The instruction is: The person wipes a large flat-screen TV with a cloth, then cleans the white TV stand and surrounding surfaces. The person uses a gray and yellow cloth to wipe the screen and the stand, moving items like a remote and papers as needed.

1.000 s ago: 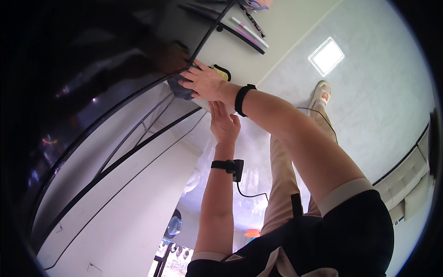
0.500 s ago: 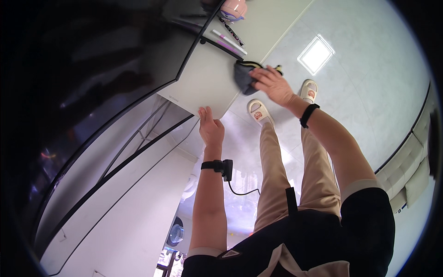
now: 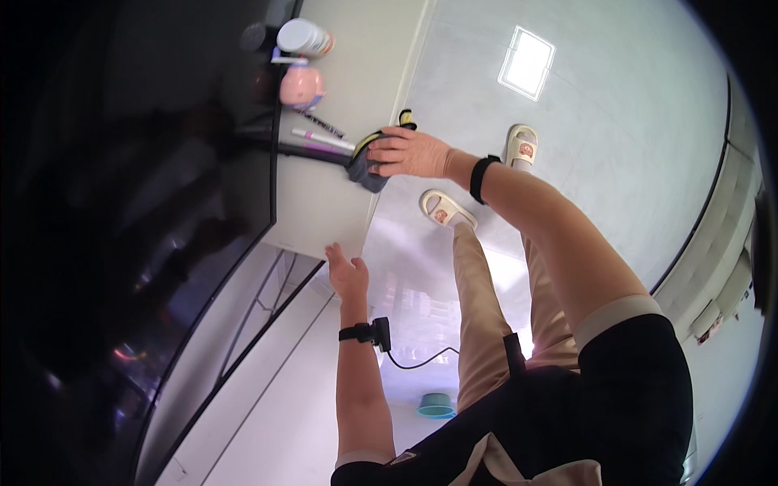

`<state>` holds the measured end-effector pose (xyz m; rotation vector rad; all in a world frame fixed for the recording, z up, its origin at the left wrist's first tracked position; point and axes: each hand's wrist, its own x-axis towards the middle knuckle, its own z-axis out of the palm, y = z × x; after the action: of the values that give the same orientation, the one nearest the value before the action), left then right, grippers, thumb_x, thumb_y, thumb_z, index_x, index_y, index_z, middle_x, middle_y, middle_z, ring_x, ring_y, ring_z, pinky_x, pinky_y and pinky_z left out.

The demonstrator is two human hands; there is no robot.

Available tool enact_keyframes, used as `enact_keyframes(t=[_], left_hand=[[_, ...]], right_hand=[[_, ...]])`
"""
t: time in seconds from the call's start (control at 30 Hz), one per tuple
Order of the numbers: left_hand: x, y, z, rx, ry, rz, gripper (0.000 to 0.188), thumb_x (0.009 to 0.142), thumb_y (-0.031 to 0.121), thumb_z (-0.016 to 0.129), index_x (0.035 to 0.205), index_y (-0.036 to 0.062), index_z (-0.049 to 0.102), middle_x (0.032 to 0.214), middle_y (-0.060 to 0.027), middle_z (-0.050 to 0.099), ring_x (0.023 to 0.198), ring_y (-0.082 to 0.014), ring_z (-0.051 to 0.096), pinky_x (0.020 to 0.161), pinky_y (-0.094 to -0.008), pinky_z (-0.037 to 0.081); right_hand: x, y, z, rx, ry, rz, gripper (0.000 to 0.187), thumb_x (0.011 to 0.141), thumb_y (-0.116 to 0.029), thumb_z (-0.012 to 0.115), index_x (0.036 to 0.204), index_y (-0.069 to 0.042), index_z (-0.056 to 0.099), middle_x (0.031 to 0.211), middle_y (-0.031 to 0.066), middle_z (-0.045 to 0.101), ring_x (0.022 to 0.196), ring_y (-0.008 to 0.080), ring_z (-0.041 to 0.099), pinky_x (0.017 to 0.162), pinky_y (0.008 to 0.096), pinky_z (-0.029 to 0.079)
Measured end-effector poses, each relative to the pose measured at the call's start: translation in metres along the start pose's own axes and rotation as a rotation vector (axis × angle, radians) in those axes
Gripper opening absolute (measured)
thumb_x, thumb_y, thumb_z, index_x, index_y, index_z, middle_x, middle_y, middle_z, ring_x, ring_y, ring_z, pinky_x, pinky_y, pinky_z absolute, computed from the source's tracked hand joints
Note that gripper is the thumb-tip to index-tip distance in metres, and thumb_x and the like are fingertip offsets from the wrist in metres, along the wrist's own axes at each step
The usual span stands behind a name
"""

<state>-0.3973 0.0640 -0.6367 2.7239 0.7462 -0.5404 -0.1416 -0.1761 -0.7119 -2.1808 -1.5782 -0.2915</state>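
My right hand (image 3: 413, 152) presses a dark grey cloth with yellow edging (image 3: 369, 172) onto the front edge of the white cabinet top (image 3: 320, 215). Part of the cloth is hidden under the fingers, and a yellow-edged corner sticks up beyond them. Close to the cloth lie a white-and-purple pen (image 3: 322, 139) and a black bar-shaped stand foot (image 3: 312, 154). At the cabinet's near end, my left hand (image 3: 348, 277) rests against the edge with its fingers stretched and thumb apart, holding nothing.
A large dark glossy screen (image 3: 162, 162) rises along the left of the cabinet. Farther along the top stand a pink rounded container (image 3: 301, 86) and a white bottle (image 3: 304, 37). A teal basin (image 3: 436, 405) is on the floor, and a pale padded sofa (image 3: 709, 267) lines the right.
My right hand and the cloth have moved left in the picture, closer to the stand foot. The view has shifted, bringing the white bottle and the teal basin in. The left hand stays by the edge.
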Motion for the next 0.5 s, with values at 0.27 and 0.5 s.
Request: enact_keyframes(t=[0.27,0.5], left_hand=[[0.038,0.124,-0.039,-0.139,0.044,0.374,0.046,0.086,0.006,0.061,0.131,-0.002,0.057,0.139,-0.0256,0.058,0.131,-0.0433,0.054,0.109,-0.0494,0.044],[0.139,0.27,-0.047,-0.062,0.048,0.512,0.07,0.085,0.006,0.063,0.149,-0.0074,0.038,0.157,-0.0323,0.033,0.149,-0.0453,0.03,0.122,-0.0474,0.028]], right_hand=[[-0.003,0.114,-0.053,-0.025,-0.046,0.203,0.048,0.085,-0.005,0.064,0.127,-0.026,0.055,0.143,-0.0055,0.051,0.139,0.0178,0.045,0.124,0.0409,0.033],[-0.009,0.176,-0.086,-0.054,-0.105,0.328,0.054,0.085,-0.005,0.063,0.133,-0.028,0.052,0.148,-0.0067,0.048,0.142,0.0173,0.041,0.125,0.0413,0.031]])
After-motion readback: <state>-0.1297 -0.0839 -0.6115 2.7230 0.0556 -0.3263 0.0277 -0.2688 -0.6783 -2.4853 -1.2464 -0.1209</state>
